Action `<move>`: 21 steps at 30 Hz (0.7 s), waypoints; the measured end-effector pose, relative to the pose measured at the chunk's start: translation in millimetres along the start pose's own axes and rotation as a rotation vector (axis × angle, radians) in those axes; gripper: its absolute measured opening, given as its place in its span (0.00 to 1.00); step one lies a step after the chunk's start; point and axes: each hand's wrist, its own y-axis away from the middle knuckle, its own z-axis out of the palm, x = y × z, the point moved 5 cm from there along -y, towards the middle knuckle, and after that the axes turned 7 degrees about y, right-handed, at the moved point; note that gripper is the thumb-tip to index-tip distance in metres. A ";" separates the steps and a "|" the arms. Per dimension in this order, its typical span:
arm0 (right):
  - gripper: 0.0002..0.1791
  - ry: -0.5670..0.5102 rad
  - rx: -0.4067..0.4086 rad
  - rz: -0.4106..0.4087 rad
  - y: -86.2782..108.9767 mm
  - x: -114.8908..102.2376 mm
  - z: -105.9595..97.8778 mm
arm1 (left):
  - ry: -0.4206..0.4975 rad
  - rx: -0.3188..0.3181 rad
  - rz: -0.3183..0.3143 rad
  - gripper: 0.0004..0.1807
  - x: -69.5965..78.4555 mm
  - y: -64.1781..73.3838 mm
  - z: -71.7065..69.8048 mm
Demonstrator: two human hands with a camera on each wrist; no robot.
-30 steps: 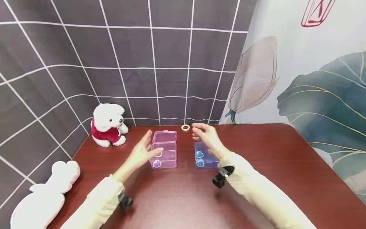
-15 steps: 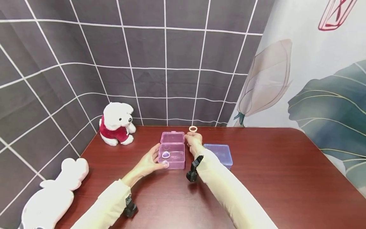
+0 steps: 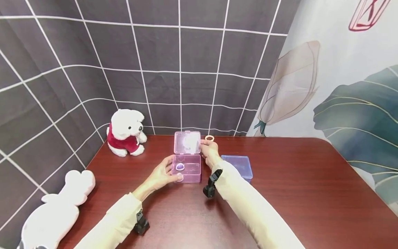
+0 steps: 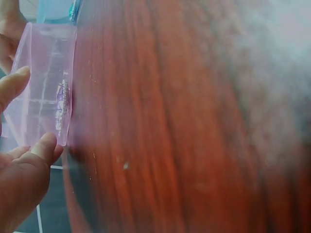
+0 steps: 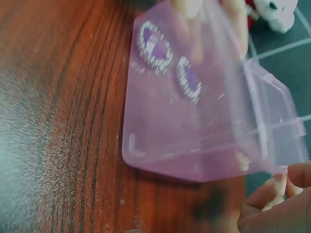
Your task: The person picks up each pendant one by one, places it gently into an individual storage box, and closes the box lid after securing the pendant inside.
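Observation:
A clear pink box [image 3: 194,168] stands on the table with its hinged lid [image 3: 187,142] tilted up at the back. Inside lies a purple gem with a beaded rim [image 3: 180,167]; it shows twice through the clear walls, and I cannot tell if there are two. My left hand [image 3: 159,177] grips the box's left end, thumb at the front and fingers behind. At the lid's right edge, my right hand [image 3: 209,151] pinches the lid between thumb and fingers, as the right wrist view shows. My right forearm partly covers a blue box [image 3: 238,166] with its lid down.
Behind my right hand, a pale ring [image 3: 209,138] lies near the table's back edge. A white plush bear in red [image 3: 125,133] sits at the back left. Along the left edge lies a white plush toy [image 3: 53,219]. A dark grid cloth [image 3: 199,83] hangs behind the table.
My right hand has moved left from above the blue box to the pink lid, which has tipped up from lying back. My left hand has come onto the pink box's left end.

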 end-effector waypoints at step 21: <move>0.24 0.525 -0.215 -0.394 118.7 -27.7 -25.4 | 0.010 -0.022 0.004 0.47 0.2 -2.2 1.4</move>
